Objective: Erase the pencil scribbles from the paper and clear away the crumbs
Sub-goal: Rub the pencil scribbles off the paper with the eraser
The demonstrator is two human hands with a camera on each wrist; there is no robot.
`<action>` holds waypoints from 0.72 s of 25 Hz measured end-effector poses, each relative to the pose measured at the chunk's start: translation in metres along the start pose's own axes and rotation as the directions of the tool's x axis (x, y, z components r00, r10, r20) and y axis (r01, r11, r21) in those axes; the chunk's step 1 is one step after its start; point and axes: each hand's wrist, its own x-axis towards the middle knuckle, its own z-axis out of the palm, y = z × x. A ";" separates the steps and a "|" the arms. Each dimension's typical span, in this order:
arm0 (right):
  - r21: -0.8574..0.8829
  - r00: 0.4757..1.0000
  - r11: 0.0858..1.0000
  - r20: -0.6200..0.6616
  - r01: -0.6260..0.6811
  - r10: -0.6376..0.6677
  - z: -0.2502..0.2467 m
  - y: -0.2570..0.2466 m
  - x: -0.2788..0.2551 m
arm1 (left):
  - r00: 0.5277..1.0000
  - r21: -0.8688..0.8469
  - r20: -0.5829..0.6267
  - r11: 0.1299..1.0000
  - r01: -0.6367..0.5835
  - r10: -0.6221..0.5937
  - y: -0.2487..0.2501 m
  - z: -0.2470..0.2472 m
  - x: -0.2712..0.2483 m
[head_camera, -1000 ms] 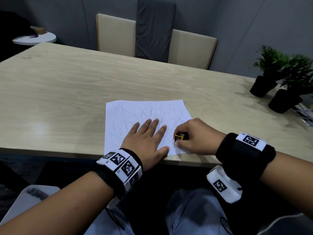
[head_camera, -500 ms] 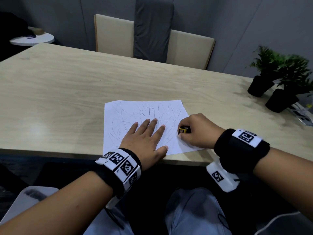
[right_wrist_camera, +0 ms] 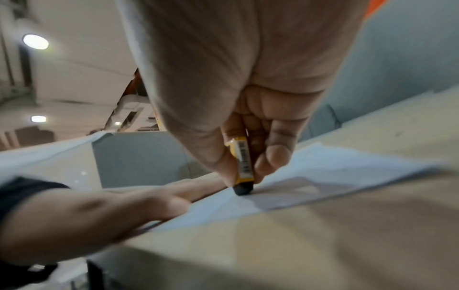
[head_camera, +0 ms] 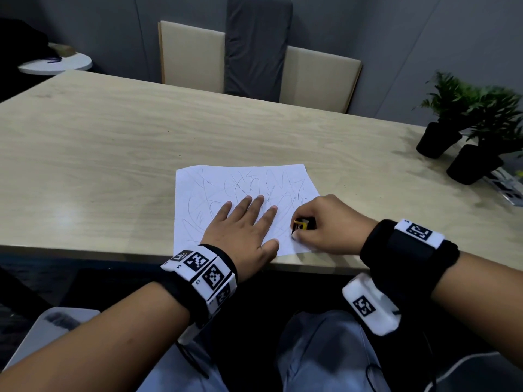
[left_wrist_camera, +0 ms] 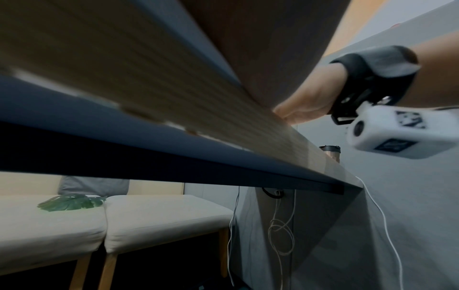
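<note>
A white sheet of paper [head_camera: 218,188] covered in grey pencil scribbles lies near the table's front edge. My left hand [head_camera: 243,224] lies flat on it with fingers spread, pressing it down. My right hand [head_camera: 325,224] pinches an eraser [head_camera: 302,224] in a yellow sleeve at the paper's right side. In the right wrist view the eraser [right_wrist_camera: 243,166] stands upright between thumb and fingers, its dark tip touching the paper [right_wrist_camera: 323,176]. The left wrist view shows only the table's edge and my right hand [left_wrist_camera: 308,102] from below.
The wooden table [head_camera: 113,142] stretches far to the left and back. Two potted plants [head_camera: 464,125] in black pots stand at the right edge. A bench with a grey cushion [head_camera: 254,46] is behind the table. A small round white table [head_camera: 56,63] stands back left.
My right hand slid the eraser away from me up the paper's right side, then back toward the front edge. The left hand stayed flat on the paper.
</note>
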 end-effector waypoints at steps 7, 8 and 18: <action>-0.002 1.000 1.000 0.012 0.018 -0.018 0.003 -0.003 -0.001 | 1.000 0.002 0.005 1.000 0.002 -0.002 0.000 0.001 0.000; -0.009 1.000 1.000 -0.015 -0.007 0.007 0.000 0.001 0.000 | 1.000 0.002 0.002 1.000 0.003 -0.003 0.000 0.000 0.001; 0.001 1.000 1.000 -0.016 0.025 -0.025 0.005 -0.004 -0.001 | 1.000 0.014 0.002 1.000 0.007 -0.007 0.000 0.001 0.000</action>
